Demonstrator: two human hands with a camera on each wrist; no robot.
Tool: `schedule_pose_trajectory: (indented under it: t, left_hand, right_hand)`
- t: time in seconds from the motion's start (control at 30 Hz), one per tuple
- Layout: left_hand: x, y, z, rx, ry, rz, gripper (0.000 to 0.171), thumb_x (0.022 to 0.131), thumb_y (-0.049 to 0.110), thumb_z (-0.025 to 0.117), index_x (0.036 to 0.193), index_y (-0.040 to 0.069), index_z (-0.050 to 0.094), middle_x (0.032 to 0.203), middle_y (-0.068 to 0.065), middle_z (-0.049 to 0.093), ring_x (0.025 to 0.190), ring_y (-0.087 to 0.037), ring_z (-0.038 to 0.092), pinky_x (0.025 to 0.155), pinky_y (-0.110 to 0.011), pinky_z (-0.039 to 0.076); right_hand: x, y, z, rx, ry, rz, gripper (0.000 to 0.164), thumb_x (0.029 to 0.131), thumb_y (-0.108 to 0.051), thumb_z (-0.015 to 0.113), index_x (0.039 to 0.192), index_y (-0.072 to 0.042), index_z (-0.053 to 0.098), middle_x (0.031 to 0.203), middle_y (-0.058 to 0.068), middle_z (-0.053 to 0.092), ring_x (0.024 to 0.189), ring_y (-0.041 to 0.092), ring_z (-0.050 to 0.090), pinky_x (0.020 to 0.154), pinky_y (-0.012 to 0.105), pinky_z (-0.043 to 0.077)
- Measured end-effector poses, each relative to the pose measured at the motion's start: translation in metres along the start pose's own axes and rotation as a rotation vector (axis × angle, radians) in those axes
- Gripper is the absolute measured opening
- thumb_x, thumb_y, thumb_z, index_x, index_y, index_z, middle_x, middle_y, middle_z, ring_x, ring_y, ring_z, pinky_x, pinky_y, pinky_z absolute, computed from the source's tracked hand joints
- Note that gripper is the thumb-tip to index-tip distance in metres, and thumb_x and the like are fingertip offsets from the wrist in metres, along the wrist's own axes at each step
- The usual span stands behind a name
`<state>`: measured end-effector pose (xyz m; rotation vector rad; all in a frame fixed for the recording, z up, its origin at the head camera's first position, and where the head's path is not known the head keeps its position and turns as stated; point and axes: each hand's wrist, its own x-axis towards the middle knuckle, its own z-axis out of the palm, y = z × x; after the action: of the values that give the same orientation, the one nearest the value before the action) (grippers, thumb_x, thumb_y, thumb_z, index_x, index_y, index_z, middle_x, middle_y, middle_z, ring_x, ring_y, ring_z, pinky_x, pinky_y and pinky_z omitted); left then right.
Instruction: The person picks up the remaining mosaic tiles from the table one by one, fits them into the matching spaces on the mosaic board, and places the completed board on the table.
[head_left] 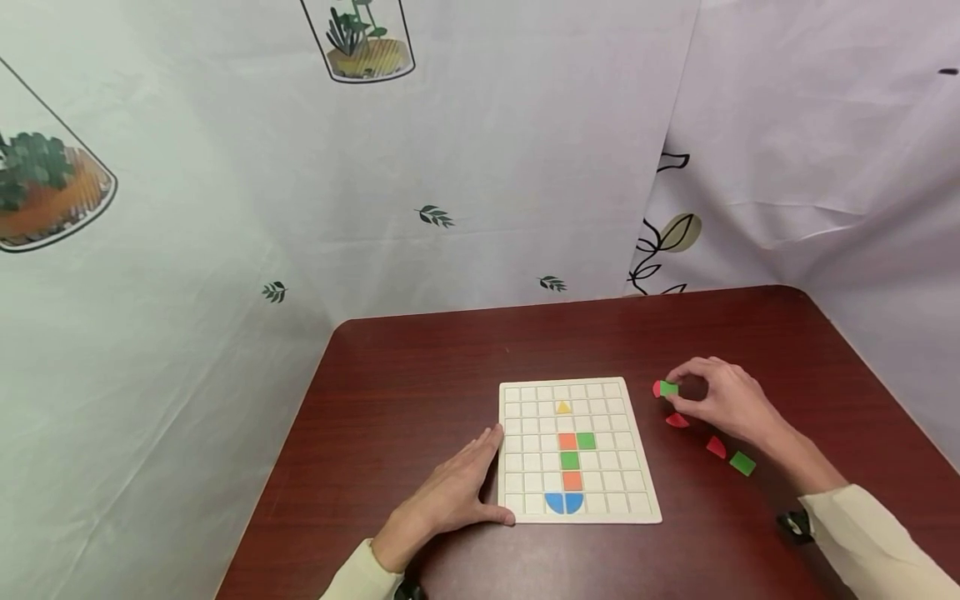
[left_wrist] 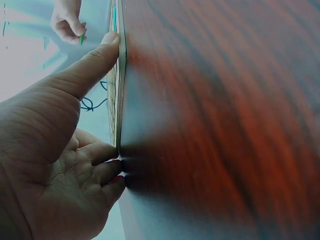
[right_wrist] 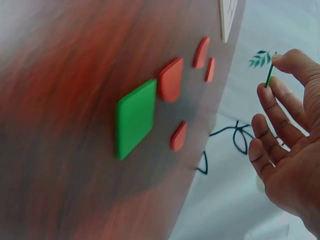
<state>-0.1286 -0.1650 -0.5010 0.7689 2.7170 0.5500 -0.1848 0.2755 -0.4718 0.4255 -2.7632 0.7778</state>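
Observation:
A white grid board (head_left: 528, 483) lies on the table, with a yellow triangle (head_left: 563, 407), orange squares (head_left: 572, 481), green squares (head_left: 570, 460) and two blue quarter-round tiles (head_left: 574, 502) in its cells. My left hand (head_left: 461, 487) rests along the board's left edge, fingers extended, thumb by the near left corner. To the right of the board, my right hand (head_left: 731, 400) pinches a green square tile (right_wrist: 270, 70) between thumb and fingertips, raised off the table. Beneath and beside that hand are several red rounded tiles (head_left: 677, 421) and another green square (head_left: 742, 463).
The dark red wooden table (head_left: 375, 400) has rounded far corners. A white cloth (head_left: 480, 167) with printed plants hangs behind and beside it. Dark bands (head_left: 795, 527) sit at both wrists, by the pale sleeves (head_left: 862, 525).

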Motion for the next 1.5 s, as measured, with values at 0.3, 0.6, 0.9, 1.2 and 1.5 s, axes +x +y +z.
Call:
schedule_pose_trajectory:
  t: [0.3,0.6,0.9,1.2,1.5]
  left_hand:
    - [0.001,0.0,0.001,-0.007,-0.004,-0.006,0.127,0.08,0.061,0.088,0.17,0.006,0.018,0.176,-0.008,0.022,0.159,-0.026,0.027,0.124,-0.05,0.034]
    - [0.001,0.0,0.001,-0.005,0.0,0.0,0.126,0.081,0.06,0.088,0.17,0.005,0.018,0.176,-0.009,0.022,0.159,-0.027,0.028,0.125,-0.049,0.033]
    - [0.001,0.0,0.0,-0.008,0.003,0.005,0.127,0.08,0.06,0.088,0.17,0.005,0.018,0.176,-0.008,0.022,0.159,-0.026,0.028,0.124,-0.05,0.034]
    - [-0.001,-0.002,0.001,-0.003,0.012,0.026,0.126,0.081,0.062,0.087,0.17,0.005,0.018,0.175,-0.011,0.023,0.159,-0.028,0.029,0.124,-0.05,0.034]
    - [0.0,-0.001,0.0,-0.011,0.001,0.016,0.126,0.081,0.063,0.086,0.17,0.004,0.018,0.175,-0.011,0.023,0.159,-0.029,0.028,0.125,-0.049,0.032]
  right_hand:
    - [0.017,-0.017,0.016,0.069,-0.006,-0.033,0.022,0.082,-0.015,0.09,0.101,-0.014,0.079,0.094,0.003,0.072,0.083,0.022,0.06,0.066,0.036,0.046]
    - [0.032,-0.035,0.032,0.083,-0.048,-0.072,0.025,0.082,-0.013,0.092,0.104,-0.012,0.081,0.098,-0.001,0.074,0.086,0.022,0.059,0.069,0.036,0.047]
    - [0.038,-0.054,0.05,0.11,-0.132,-0.075,0.028,0.081,-0.017,0.094,0.105,-0.013,0.081,0.095,0.0,0.071,0.084,0.023,0.058,0.066,0.033,0.043]
    - [0.037,-0.069,0.074,0.079,-0.155,-0.14,0.026,0.08,-0.023,0.095,0.101,-0.016,0.081,0.095,-0.007,0.073,0.086,0.016,0.058,0.069,0.032,0.047]
    - [0.035,-0.085,0.097,0.052,-0.195,-0.188,0.026,0.079,-0.025,0.095,0.099,-0.017,0.082,0.095,-0.01,0.074,0.083,0.01,0.057,0.078,0.038,0.052]
